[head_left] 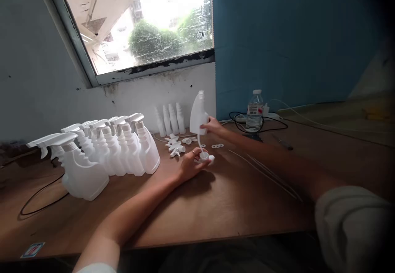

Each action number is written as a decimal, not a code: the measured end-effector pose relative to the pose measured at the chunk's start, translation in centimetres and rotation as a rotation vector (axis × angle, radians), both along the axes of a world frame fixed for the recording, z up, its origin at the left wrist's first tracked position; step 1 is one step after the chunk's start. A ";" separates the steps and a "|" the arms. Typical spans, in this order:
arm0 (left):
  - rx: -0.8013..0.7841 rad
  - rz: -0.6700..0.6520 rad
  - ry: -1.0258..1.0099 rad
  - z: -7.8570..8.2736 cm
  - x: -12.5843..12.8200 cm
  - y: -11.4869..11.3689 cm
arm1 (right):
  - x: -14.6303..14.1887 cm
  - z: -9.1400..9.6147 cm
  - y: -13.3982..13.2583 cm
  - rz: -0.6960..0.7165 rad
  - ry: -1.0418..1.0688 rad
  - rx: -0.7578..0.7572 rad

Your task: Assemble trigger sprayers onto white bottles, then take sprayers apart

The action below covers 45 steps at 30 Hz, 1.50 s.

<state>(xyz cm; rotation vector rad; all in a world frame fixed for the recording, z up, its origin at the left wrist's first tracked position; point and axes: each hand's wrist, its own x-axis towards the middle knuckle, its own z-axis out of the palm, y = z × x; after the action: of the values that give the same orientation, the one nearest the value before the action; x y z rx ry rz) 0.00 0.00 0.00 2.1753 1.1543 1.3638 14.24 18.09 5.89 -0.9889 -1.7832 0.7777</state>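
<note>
My right hand [213, 126] is closed around a white empty spray bottle [198, 114], holding it upright just above the wooden table [216, 207]. My left hand [193, 164] rests on the table, its fingers pinched on a white trigger sprayer head [205, 156] whose thin dip tube rises toward the bottle. A small heap of loose white trigger parts [174, 146] lies just beyond my left hand. Flat white washers [217, 145] lie near the bottle.
A row of several assembled white spray bottles [108, 151] stands at the left. Three uncapped bottles [170, 120] stand against the wall. A clear water bottle [254, 111] and black cables [265, 124] are at the back right. Thin tubes [265, 174] lie on the table.
</note>
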 end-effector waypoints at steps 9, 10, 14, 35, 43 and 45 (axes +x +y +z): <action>0.548 0.125 -0.201 10.2 1.5 -0.9 | 6.4 -2.9 -12.9 0.242 -0.044 -0.026; 0.603 0.146 -0.209 12.0 1.5 -0.8 | 6.6 -3.1 -13.7 0.248 -0.061 -0.027; 0.783 0.311 -0.071 17.7 0.5 -0.2 | 6.6 -3.7 -15.4 0.400 -0.037 -0.100; 1.048 0.904 0.035 21.8 -6.8 -2.2 | 8.3 -2.5 -14.4 0.483 -0.134 -0.177; 1.146 0.949 0.020 22.4 -9.0 -3.3 | 8.1 -2.6 -14.6 0.547 -0.071 -0.237; 1.149 0.935 0.034 22.5 -9.1 -3.3 | 8.1 -2.5 -14.6 0.542 -0.076 -0.232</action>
<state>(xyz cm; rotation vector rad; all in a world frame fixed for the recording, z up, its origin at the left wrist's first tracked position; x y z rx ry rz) -9.09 -3.35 22.48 2.3042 1.7923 2.9677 22.30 3.51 3.36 -0.6832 -2.0915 1.3211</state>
